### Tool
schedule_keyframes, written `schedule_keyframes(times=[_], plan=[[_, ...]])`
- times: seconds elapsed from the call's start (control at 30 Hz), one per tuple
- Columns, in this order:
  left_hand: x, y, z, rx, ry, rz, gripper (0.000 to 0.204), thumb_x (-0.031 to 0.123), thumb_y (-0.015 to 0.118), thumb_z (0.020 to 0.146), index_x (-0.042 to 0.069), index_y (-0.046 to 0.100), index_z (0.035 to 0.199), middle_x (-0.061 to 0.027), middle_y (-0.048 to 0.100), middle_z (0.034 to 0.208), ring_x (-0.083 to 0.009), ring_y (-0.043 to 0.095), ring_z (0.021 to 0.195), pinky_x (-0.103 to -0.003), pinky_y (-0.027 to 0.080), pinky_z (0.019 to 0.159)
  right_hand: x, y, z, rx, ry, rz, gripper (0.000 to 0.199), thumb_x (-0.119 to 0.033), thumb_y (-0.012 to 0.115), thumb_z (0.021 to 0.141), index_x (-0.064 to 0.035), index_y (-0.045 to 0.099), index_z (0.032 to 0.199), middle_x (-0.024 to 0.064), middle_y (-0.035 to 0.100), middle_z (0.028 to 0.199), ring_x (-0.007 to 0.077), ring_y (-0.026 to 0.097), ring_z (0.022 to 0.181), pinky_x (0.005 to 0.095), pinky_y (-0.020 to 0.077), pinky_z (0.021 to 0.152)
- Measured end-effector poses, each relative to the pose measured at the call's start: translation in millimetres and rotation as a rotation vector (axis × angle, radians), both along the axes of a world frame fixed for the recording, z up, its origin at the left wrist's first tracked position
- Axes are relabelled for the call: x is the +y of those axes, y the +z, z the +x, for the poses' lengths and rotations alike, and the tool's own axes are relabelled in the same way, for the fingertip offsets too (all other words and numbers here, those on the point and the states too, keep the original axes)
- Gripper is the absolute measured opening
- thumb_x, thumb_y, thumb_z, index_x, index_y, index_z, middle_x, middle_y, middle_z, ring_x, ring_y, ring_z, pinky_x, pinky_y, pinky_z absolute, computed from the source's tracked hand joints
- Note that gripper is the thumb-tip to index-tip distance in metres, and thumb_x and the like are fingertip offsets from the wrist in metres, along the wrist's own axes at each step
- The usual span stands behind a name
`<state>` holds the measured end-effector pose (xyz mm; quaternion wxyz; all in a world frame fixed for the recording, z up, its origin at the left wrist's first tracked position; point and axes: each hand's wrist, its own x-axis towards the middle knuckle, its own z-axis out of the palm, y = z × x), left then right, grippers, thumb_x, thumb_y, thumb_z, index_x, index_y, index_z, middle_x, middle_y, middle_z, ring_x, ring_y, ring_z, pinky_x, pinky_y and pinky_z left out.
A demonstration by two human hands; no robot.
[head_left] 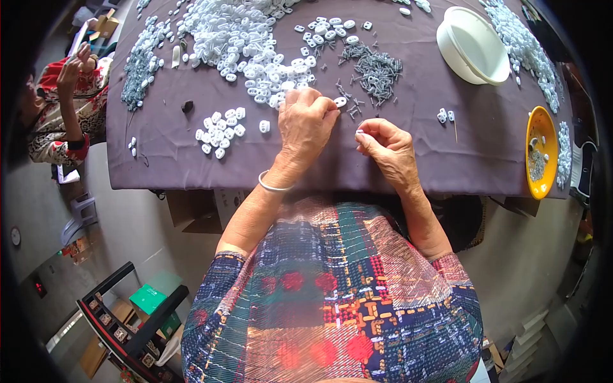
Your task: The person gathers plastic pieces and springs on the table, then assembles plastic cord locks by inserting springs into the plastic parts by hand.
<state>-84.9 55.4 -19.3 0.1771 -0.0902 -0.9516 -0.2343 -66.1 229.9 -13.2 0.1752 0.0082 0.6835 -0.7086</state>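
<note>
A: Head view: your left hand lies curled, fingertips pinched on a white plastic piece on the purple cloth.

B: And your right hand pinches a small grey pin. Grey pin pile at twelve o'clock; green box at seven o'clock.
</note>
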Motion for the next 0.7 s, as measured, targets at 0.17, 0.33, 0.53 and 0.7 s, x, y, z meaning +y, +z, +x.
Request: schedule_keyframes(times=[0.17,0.33,0.53,0.7], plan=[[5.7,-0.5,5.9,0.083,-0.066,0.146,0.012,0.003,0.067,0.071,0.005,0.063,0.083,-0.0039,0.061,0.082,-0.0201,0.056,0.081,-0.033,0.045,0.073,-0.3,5.6,5.8,-0.096,-0.040,-0.061,0.015,-0.009,0.060,0.086,-0.0004,0.062,0.099,0.0030,0.063,0.082,0.0072,0.059,0.069,0.0192,0.0479,0.064],[-11.3,16.4,31.4,-0.604,0.044,1.279,0.007,0.004,0.065,0.080,0.004,0.062,0.086,-0.0028,0.064,0.078,-0.0073,0.060,0.070,-0.019,0.046,0.059,-4.2,5.6,3.5,-0.074,-0.014,-0.015,0.016,-0.009,0.060,0.086,0.0001,0.062,0.100,0.0031,0.064,0.081,0.0069,0.058,0.068,0.0191,0.0478,0.064],[-27.8,23.7,55.4,-0.663,0.123,1.521,0.017,0.004,0.067,0.078,0.002,0.062,0.095,-0.0084,0.067,0.085,-0.0145,0.064,0.075,-0.023,0.048,0.058,-20.6,19.2,4.8,-0.055,0.026,-0.137,0.015,-0.007,0.062,0.085,0.0008,0.061,0.097,0.0053,0.064,0.080,0.0086,0.059,0.067,0.0210,0.0491,0.061],[-28.6,42.1,67.2,-0.682,0.118,1.541,0.021,0.005,0.067,0.079,0.000,0.061,0.098,-0.0112,0.067,0.088,-0.0172,0.065,0.077,-0.025,0.048,0.061,-32.4,35.0,12.3,-0.075,0.046,-0.181,0.014,-0.007,0.062,0.085,0.0021,0.061,0.096,0.0058,0.064,0.079,0.0092,0.059,0.067,0.0216,0.0492,0.061]])
